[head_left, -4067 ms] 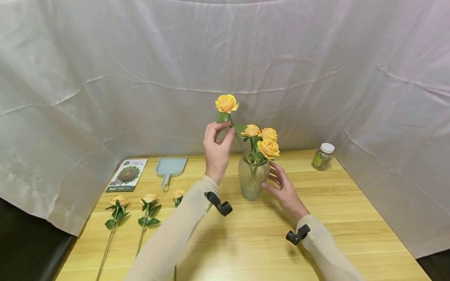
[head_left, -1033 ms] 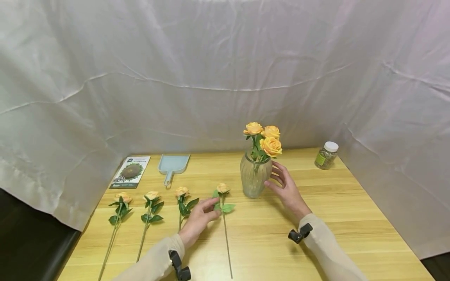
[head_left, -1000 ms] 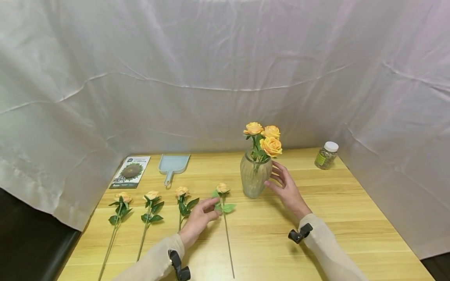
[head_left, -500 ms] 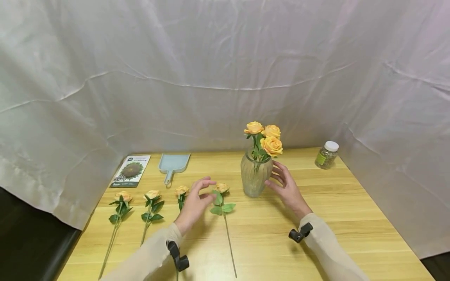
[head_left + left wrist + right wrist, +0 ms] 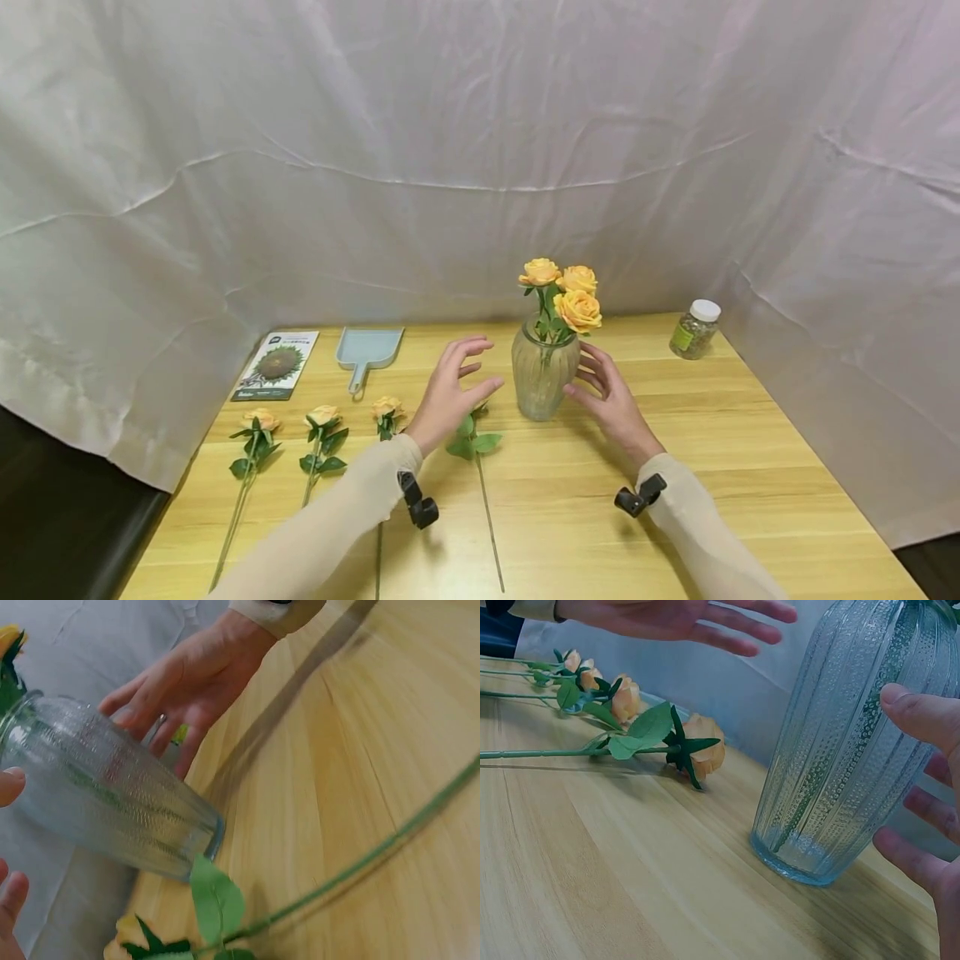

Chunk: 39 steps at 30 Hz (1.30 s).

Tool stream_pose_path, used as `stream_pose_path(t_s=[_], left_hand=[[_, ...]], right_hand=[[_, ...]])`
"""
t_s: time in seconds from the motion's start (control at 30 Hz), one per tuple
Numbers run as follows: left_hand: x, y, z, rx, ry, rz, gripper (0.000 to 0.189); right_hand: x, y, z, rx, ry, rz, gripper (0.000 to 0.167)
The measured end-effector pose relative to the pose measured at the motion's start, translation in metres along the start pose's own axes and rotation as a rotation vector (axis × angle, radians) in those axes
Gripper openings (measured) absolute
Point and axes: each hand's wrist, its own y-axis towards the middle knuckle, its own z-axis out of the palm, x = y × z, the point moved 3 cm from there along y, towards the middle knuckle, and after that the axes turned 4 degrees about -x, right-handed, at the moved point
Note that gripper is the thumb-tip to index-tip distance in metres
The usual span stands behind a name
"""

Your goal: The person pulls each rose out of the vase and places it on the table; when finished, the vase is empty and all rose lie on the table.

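A ribbed glass vase stands upright on the table, holding yellow roses. My left hand hovers left of the vase, apart from it, with nothing in its spread fingers. Beneath that hand lies a single rose with light green leaves; its bloom is mostly hidden in the head view but shows in the right wrist view. At the vase's right side is my right hand, its thumb in front and loosely bent fingers alongside. Its fingers look relaxed beside the glass; firm contact cannot be told.
Several more roses lie in a row at the left, including a leftmost rose and a rose beside it. Behind them are a sunflower packet and a pale blue dustpan. A white-lidded jar stands at the back right.
Earlier my left hand held a rose up beside the vase; that rose now lies on the table. The empty left hand has since risen toward the vase. My right hand stays beside it.
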Motion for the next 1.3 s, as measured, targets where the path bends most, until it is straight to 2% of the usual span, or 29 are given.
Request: stream_pose_path(t_s=[0.23, 0.5, 0.93, 1.03, 1.3], left_hand=[[0.000, 0.014, 0.021, -0.001, -0.022, 0.019, 0.062], [0.010, 0.018, 0.039, 0.030, -0.053, -0.016, 0.065], [0.012, 0.019, 0.049, 0.029, -0.105, -0.038, 0.072], [0.012, 0.019, 0.048, 0.028, -0.102, -0.042, 0.072], [0.014, 0.021, 0.049, 0.044, -0.088, -0.029, 0.074]], right_hand=[[0.000, 0.000, 0.000, -0.005, 0.001, -0.002, 0.077], [0.000, -0.001, 0.001, 0.005, -0.001, -0.007, 0.078], [0.004, 0.001, -0.001, 0.017, -0.020, -0.014, 0.073], [0.012, 0.007, -0.004, -0.011, -0.037, -0.063, 0.069], [0.041, 0.014, -0.016, -0.176, -0.031, -0.279, 0.043]])
